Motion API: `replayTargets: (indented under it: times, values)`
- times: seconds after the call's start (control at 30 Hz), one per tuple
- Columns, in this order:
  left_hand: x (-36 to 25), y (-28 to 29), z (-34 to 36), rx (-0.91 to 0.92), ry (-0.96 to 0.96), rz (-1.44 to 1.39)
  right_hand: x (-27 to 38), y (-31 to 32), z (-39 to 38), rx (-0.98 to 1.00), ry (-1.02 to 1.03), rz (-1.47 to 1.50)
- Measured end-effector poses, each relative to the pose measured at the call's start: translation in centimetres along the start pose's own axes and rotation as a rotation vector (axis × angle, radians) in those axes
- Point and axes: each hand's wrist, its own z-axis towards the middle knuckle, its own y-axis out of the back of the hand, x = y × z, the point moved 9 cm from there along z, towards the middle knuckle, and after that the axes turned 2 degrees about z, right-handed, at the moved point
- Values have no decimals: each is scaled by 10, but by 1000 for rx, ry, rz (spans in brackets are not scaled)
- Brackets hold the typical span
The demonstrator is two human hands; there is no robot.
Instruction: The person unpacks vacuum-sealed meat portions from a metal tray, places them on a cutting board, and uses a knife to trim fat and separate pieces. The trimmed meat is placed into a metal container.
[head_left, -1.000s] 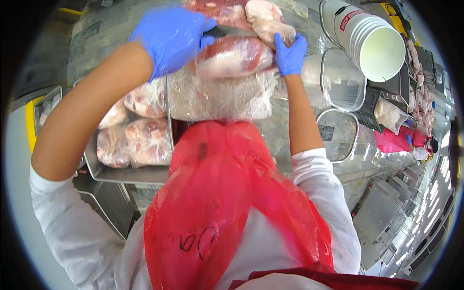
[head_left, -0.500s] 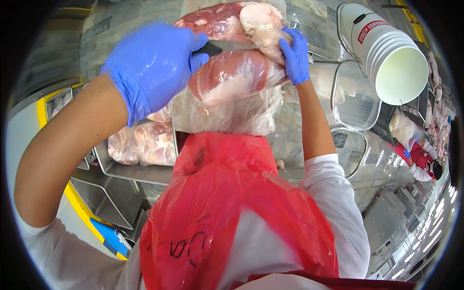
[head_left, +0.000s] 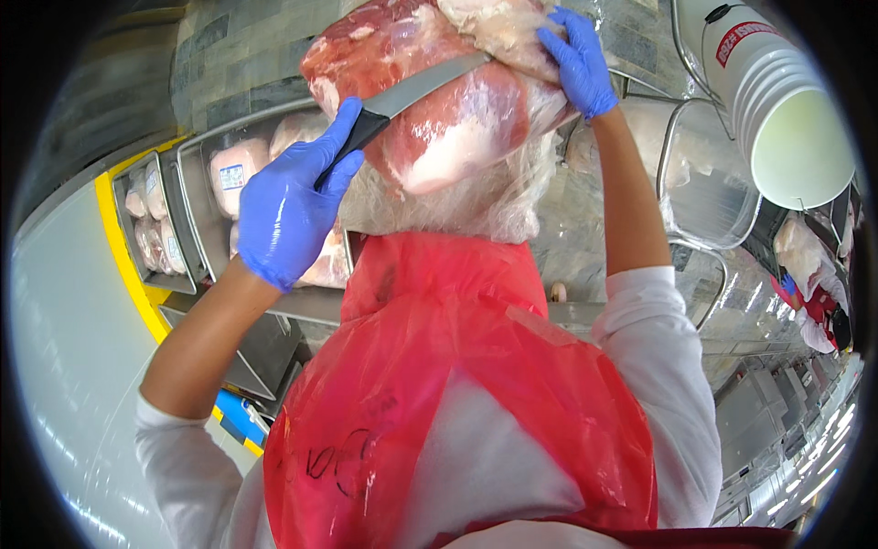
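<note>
A large cut of raw red meat (head_left: 439, 119) with pale fat lies in front of me on clear plastic wrap (head_left: 402, 212). My left hand (head_left: 297, 197), in a blue glove, is closed round the black handle of a knife (head_left: 430, 84). The blade slants up to the right across the top of the meat, its tip at the edge of a pale, fatty flap (head_left: 512, 32). At the far right side of the meat, my blue-gloved right hand (head_left: 583, 69) grips that flap; some of its fingertips are hidden.
Metal trays with wrapped meat (head_left: 240, 174) stand to the left, beside a yellow edge (head_left: 128, 247). Stacked white buckets (head_left: 800, 146) and a clear plastic-lined bin (head_left: 709, 174) with a metal rim are on the right. Farther right, a person in red (head_left: 814, 311) works.
My left hand has drawn back toward me and to the left with the knife, baring more of the blade. My right hand has shifted slightly up and right. The whole view has shifted.
</note>
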Motion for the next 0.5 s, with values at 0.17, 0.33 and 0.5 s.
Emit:
replayTargets:
  times: [0.17, 0.33, 0.5]
  values:
    - [21, -44, -33, -113, 84, -161, 13, -16, 5, 175, -233, 135]
    - [17, -72, -48, -266, 59, -183, 8, -13, 10, 92, -227, 115]
    - [22, -94, -59, -352, 102, -184, -20, -10, 17, 31, -59, -93]
